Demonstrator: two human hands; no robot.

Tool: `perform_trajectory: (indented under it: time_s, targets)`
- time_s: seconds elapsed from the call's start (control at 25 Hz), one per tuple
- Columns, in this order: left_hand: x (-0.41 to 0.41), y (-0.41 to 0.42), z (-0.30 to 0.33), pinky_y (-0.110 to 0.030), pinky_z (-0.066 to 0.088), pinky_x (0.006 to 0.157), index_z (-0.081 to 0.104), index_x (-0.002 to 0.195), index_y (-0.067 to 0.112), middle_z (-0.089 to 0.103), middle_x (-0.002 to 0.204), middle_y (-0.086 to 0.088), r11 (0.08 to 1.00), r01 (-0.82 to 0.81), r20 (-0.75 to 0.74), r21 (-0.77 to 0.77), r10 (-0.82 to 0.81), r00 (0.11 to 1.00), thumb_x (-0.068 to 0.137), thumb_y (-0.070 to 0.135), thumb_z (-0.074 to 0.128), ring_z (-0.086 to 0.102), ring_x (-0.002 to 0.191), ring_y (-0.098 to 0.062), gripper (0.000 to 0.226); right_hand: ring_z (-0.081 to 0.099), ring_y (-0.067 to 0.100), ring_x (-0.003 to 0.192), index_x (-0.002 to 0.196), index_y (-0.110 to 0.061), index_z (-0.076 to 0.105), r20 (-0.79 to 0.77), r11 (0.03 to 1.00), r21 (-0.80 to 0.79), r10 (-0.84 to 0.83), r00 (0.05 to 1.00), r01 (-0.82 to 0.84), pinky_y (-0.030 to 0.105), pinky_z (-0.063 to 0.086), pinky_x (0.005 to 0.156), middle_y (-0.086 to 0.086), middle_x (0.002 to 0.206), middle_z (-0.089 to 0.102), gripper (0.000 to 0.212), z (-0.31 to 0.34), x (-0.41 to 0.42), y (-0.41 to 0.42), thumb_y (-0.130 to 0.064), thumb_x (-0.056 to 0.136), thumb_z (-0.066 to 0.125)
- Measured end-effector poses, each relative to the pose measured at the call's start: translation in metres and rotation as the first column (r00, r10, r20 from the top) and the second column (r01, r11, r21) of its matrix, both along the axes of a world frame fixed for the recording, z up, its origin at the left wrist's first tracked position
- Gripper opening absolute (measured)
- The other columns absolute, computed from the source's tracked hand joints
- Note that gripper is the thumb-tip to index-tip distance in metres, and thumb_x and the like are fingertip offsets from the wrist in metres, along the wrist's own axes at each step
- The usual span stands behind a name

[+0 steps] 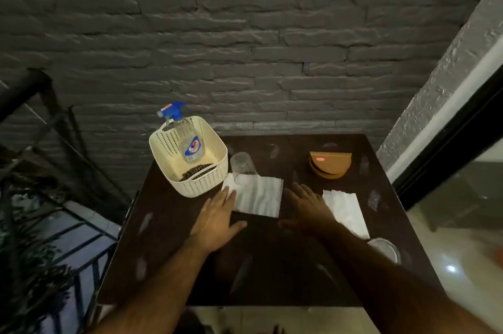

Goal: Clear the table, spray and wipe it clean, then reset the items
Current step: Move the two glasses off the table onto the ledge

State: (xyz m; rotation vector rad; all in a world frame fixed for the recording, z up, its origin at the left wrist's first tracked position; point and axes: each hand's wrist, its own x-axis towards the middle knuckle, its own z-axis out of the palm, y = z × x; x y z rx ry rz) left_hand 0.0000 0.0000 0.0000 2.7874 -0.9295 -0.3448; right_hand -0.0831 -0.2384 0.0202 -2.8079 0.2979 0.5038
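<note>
The dark table (261, 265) fills the space in front of me, its far edge against the grey stone wall (245, 34), its right side close to a glass door frame (449, 143), and its left edge dropping off beside a black railing (68, 224). The near half of the top is bare, so that is my free room for moving; the far half is where everything sits.

The cream basket (190, 170) stands on the far left corner, overhanging the edge a little, with the spray bottle (187, 143) upright inside it and something dark at the bottom that I cannot make out. Just right of the basket is a clear glass (242, 165), touching the corner of a white napkin (257, 197). A second napkin (345, 211) lies to the right, a wooden holder (329, 165) stands behind it, and another glass (385, 248) sits near the right edge, partly hidden by my forearm.

I judge I am at the clearing step, with nothing lifted yet. My left hand (217, 219) is flat and open, fingertips on the first napkin's near corner, holding nothing. My right hand (307, 211) is spread open between the two napkins, empty too. Next I should gather the napkins and move the glasses carefully, minding the one by the right edge.
</note>
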Motion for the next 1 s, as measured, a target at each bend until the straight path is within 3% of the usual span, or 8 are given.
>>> perform_trajectory:
  time_s: [0.48,0.72,1.0]
  targets:
    - [-0.008,0.015,-0.021,-0.043,0.022,0.119,0.014,0.153,0.018,0.006,0.162,-0.005,0.995,-0.044,-0.081,-0.087,0.037,0.996,0.090,0.055,0.054,0.013,0.148,-0.020,0.083,0.015,0.030,0.146,0.149,-0.029,0.017,-0.049,0.997,0.067,-0.044,0.998,0.048,0.055,0.025,0.112,0.004,0.161,0.011,0.089,-0.025,0.005,0.017,-0.055,0.078,0.064]
    - [0.015,0.023,-0.032,-0.041,0.021,0.116,0.009,0.154,0.022,-0.002,0.163,0.001,0.998,-0.012,-0.195,-0.068,-0.002,0.981,0.093,0.052,0.051,0.008,0.149,-0.019,0.080,0.035,0.027,0.137,0.145,-0.029,0.028,-0.039,0.974,0.072,-0.211,0.977,0.214,0.048,0.041,0.106,0.003,0.156,0.027,0.084,-0.030,-0.015,0.017,-0.051,0.075,0.067]
    - [0.024,-0.016,-0.053,-0.042,0.032,0.111,0.020,0.152,0.021,0.012,0.162,-0.002,0.985,0.078,-0.229,-0.155,-0.113,0.967,0.091,0.049,0.055,0.022,0.146,-0.023,0.076,0.036,0.030,0.136,0.144,-0.025,0.031,-0.121,0.872,-0.118,-0.487,0.865,0.475,0.049,0.035,0.109,0.008,0.151,0.034,0.080,-0.025,-0.068,-0.030,-0.051,0.076,0.067]
